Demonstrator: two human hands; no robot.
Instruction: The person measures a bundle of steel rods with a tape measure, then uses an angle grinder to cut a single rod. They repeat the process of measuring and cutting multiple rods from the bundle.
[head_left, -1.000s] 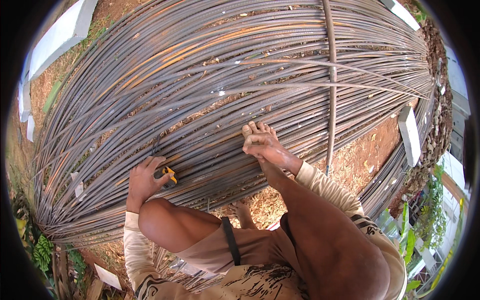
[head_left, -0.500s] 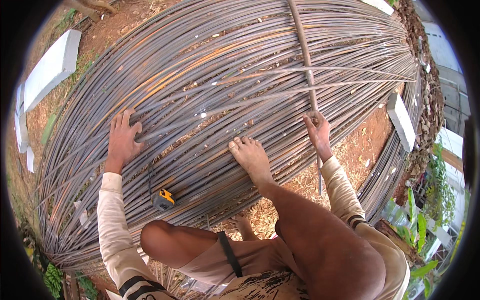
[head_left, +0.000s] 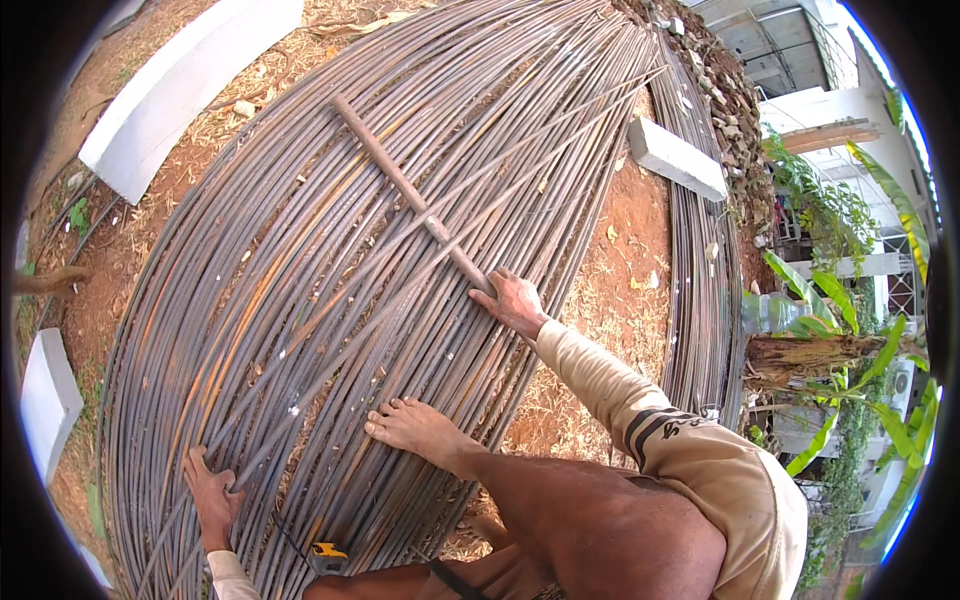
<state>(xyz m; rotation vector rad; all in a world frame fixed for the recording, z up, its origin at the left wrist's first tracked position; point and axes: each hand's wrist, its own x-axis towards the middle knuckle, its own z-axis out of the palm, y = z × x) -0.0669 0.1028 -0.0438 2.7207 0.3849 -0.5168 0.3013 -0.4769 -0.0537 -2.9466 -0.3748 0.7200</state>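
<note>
Long ribbed steel rods (head_left: 250,250) lie in a wide, curved bundle on the ground. A brown round pole (head_left: 385,165) rests across them, and my right hand (head_left: 518,303) is closed around its near end. Two loose rods (head_left: 545,145) run slantwise over the rest and cross the pole. At the lower left my left hand (head_left: 213,500) is curled around a rod, its thumb and fingers on either side. A yellow and black tape measure (head_left: 328,557) sits on the rods just right of that hand. My bare foot (head_left: 420,430) stands on the bundle.
White blocks (head_left: 680,160) lie beside the bundle, with a long white slab (head_left: 190,90) at the far left. A second rod bundle (head_left: 697,300) runs along the right. Beyond it are a rubble heap (head_left: 725,115), a log (head_left: 810,352) and green plants (head_left: 835,210).
My view has swung to the right, shifting the bundle and the left hand down and left in the picture. My right hand has gone from a fingertip hold to a fuller grip on the pole.
</note>
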